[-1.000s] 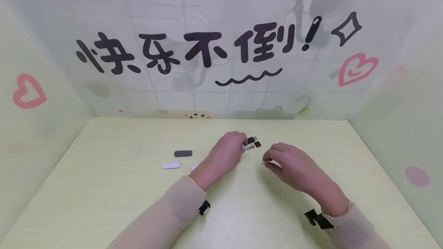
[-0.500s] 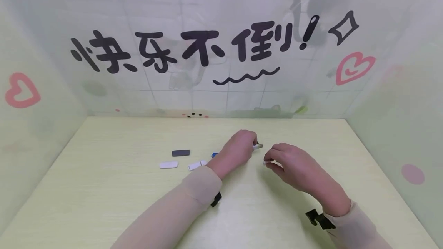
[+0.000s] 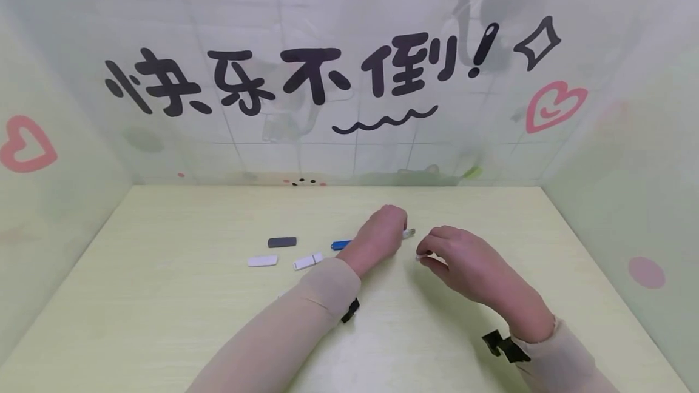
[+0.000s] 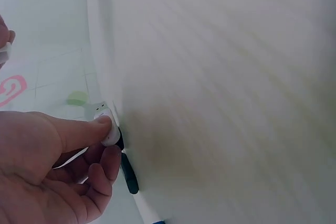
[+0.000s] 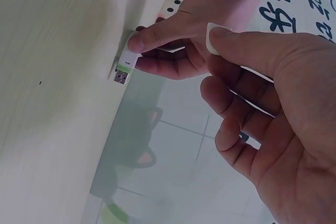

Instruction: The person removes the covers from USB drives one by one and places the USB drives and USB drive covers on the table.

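My left hand [image 3: 384, 233] pinches a white USB flash drive [image 5: 129, 56] between thumb and fingers, low over the table. Its bare metal plug [image 5: 121, 76] points toward my right hand [image 3: 463, 262], past a light green band. In the right wrist view, the thumb and forefinger of my right hand pinch a small white cap [image 5: 213, 39]. The two hands are a short way apart. Behind the left hand, a dark USB stick [image 4: 129, 173] and another dark piece [image 4: 121, 139] show in the left wrist view; both are hidden in the head view.
Left of my left hand lie a blue USB stick [image 3: 341, 245], a capped white one [image 3: 308, 261], a plain white one [image 3: 263, 261] and a dark grey one [image 3: 282, 242]. A printed wall [image 3: 382, 162] rises at the table's [image 3: 136, 320] back edge.
The left hand has moved right with the white flash drive, uncovering the blue stick and hiding the black pieces at its far side. The right hand has stayed almost still, holding the cap.
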Motion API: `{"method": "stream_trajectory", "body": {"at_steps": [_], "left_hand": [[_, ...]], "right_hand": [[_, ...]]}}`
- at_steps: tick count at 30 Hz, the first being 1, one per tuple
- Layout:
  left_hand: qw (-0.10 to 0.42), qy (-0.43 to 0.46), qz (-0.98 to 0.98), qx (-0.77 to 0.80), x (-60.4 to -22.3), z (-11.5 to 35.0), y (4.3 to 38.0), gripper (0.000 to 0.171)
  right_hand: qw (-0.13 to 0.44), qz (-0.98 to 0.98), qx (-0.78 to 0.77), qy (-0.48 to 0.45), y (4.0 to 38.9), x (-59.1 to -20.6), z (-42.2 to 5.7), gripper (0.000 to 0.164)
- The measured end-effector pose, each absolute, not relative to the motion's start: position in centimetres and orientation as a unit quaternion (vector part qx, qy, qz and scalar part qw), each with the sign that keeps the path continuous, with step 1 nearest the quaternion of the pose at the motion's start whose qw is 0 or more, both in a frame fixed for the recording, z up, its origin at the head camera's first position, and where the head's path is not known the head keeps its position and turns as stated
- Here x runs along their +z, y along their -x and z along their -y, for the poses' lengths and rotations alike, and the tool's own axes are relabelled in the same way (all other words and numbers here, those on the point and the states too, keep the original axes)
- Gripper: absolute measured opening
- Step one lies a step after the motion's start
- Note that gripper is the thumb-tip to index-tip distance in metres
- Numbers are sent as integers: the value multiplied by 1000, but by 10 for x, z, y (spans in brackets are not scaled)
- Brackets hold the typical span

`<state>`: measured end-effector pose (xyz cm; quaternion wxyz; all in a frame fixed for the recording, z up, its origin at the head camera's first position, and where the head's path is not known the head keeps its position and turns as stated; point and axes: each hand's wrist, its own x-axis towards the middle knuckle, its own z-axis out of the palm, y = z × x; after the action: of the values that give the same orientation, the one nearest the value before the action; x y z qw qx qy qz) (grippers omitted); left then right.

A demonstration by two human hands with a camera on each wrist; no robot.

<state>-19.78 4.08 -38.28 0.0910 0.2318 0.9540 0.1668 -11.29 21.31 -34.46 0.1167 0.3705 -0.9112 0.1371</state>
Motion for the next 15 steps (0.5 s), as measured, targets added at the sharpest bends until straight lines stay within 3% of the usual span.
{"method": "stream_trajectory", "body": {"at_steps": [15], "left_hand": [[87, -206, -958, 178, -389, -42, 199, 6]], "right_hand": [[111, 915, 126, -366, 120, -349, -219, 15]]}}
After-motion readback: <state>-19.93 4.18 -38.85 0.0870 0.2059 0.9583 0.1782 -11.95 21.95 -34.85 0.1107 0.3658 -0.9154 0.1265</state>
